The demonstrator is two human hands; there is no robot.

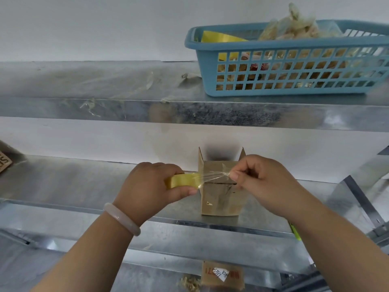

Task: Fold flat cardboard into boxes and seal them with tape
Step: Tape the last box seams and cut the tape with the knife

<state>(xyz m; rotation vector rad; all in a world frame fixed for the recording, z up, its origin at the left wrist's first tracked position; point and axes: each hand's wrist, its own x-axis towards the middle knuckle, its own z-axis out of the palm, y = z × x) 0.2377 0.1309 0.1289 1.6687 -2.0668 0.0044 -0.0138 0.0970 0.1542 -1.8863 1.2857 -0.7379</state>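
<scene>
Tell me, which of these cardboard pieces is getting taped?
The small box standing between the hands: left hand holds the tape roll, right hand pinches the strip stretched before it. The labelled cardboard below and the far-left scrap lie untouched.

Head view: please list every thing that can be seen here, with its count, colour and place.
upper shelf: one, grey metal, across the middle
lower shelf: one, grey metal, beneath it
cardboard box: one, brown, on lower shelf
tape roll: one, yellow, in left hand
tape strip: one, clear, from tape roll to right hand
basket: one, blue, on upper shelf, at right
plastic bags: several, clear, in basket
labelled cardboard: one, brown, below lower shelf
bracelet: one, pale, on left wrist
left hand: one, grips tape roll
right hand: one, pinches tape strip end
</scene>
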